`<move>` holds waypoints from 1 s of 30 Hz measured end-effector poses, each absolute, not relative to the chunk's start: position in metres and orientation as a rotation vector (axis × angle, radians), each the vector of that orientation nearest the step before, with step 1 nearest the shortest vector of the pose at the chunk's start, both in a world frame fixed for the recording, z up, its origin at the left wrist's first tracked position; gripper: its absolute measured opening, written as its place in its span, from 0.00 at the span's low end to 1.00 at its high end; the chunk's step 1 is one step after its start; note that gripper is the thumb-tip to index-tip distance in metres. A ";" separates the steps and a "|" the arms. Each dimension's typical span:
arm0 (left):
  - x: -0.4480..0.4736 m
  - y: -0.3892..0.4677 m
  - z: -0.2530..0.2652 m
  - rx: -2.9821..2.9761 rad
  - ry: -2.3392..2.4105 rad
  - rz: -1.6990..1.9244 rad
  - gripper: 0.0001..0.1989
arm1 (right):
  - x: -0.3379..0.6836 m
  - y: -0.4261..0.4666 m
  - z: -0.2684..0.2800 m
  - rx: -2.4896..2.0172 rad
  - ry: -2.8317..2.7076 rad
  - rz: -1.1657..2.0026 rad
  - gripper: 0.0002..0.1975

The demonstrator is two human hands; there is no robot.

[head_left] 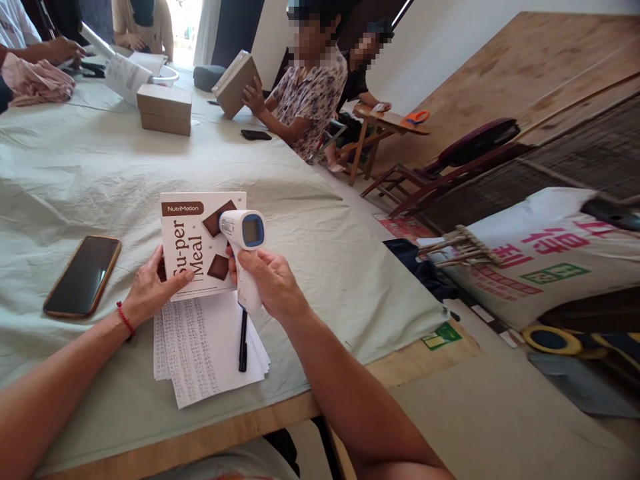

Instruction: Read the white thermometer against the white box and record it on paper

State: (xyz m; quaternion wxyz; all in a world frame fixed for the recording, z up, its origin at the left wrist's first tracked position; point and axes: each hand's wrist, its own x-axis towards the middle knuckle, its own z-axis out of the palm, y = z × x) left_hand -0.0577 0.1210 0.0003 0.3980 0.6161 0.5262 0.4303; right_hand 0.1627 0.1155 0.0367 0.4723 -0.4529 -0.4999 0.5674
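Observation:
My left hand [156, 279] grips the lower left edge of a white box [185, 243] printed with chocolate squares and the words NutriMotion and Su-per Meal, its thumb on the front. In my right hand [273, 283] is a white infrared thermometer [249, 280] with a small blue-framed screen facing me. The thermometer's head is in front of the box's right side; whether they touch I cannot tell. Below the box lies a stack of papers [200, 360] covered in handwriting, partly hidden by it. A black pen [243, 343] rests on the papers.
A smartphone [83, 275] lies left of my left hand on the cloth-covered table [310, 267]. Farther back are a cardboard box [165, 110] and a black phone [256, 135]. Across the table, a person [310, 93] holds another box [237, 85]. A printed sack [545, 253] stands at right.

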 end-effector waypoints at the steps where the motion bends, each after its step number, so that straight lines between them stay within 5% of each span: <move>1: -0.058 0.121 0.000 1.559 1.324 1.093 0.26 | 0.162 0.115 0.036 -1.108 -1.228 1.390 0.31; 17: -0.058 0.121 0.000 1.570 1.293 1.093 0.29 | 0.158 0.115 0.035 -1.088 -1.209 1.398 0.30; 30: -0.062 0.124 0.000 1.453 1.278 1.104 0.29 | 0.182 0.081 0.044 -1.159 -1.325 1.157 0.17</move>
